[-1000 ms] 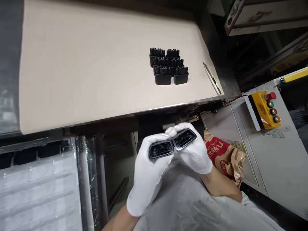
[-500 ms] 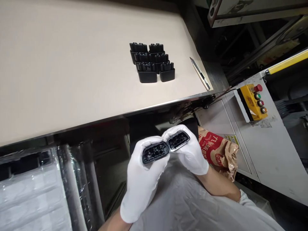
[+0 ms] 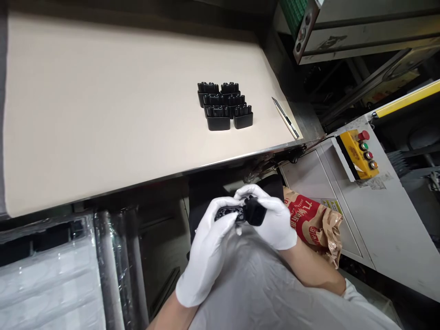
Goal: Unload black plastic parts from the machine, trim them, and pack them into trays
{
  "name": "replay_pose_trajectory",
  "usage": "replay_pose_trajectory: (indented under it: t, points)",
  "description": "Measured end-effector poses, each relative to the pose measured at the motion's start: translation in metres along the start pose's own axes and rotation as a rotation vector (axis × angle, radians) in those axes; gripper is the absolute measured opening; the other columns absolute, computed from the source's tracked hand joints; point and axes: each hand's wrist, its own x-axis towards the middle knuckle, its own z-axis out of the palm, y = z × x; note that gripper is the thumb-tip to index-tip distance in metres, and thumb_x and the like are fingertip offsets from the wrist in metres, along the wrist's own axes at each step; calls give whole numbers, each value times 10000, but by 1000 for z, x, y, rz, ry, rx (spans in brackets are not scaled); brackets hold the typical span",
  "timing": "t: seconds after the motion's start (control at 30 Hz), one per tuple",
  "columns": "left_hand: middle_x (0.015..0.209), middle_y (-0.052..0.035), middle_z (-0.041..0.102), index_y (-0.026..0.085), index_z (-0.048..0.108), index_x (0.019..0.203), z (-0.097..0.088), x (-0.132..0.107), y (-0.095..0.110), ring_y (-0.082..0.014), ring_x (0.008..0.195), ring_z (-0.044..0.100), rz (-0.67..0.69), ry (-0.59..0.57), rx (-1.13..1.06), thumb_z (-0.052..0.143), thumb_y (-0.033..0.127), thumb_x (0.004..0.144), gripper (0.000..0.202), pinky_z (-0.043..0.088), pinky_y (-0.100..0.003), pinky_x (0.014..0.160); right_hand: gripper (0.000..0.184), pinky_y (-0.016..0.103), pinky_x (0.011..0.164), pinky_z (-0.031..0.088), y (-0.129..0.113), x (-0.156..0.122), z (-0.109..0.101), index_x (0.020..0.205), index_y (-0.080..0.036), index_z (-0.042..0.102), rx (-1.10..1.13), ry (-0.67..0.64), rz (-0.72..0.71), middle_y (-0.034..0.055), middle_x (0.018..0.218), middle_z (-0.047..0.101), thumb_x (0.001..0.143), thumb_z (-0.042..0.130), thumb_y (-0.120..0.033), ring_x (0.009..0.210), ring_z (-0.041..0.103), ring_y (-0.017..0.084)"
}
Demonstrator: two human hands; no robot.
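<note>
Grasps a black moulded-plastic piece (image 3: 225, 211) with a cellular face in the white-gloved left hand (image 3: 208, 240) and a black plastic piece (image 3: 255, 212) with short pegs in the white-gloved right hand (image 3: 277, 223), close together in front of the beige-covered desk (image 3: 103, 114); unable to confirm contact between the two. Observed six rounded black plastic blocks (image 3: 223, 111) with upright pegs, standing on the desk in two columns near a slim, pale-handled utility knife (image 3: 287, 121).

Head cam looked from above the near side of the beige-topped workbench (image 3: 103, 114), forward and down, kinda tilted so its front edge climbed rightward, close enough to fit left hand (image 3: 207, 245) and right hand (image 3: 277, 225).
</note>
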Motion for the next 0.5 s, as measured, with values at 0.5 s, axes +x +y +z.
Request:
replay_pose_trajectory:
  t: [0.5]
  points:
    - [1105, -14, 736, 218, 737, 1081, 9, 19, 15, -211, 1077, 698, 374, 289, 80, 781, 62, 630, 479, 569, -288, 959, 567, 502, 1153, 501, -25, 5, 44, 1275, -280, 599, -595, -17, -645, 54, 1341, 677, 774, 620, -13, 1264, 647, 243]
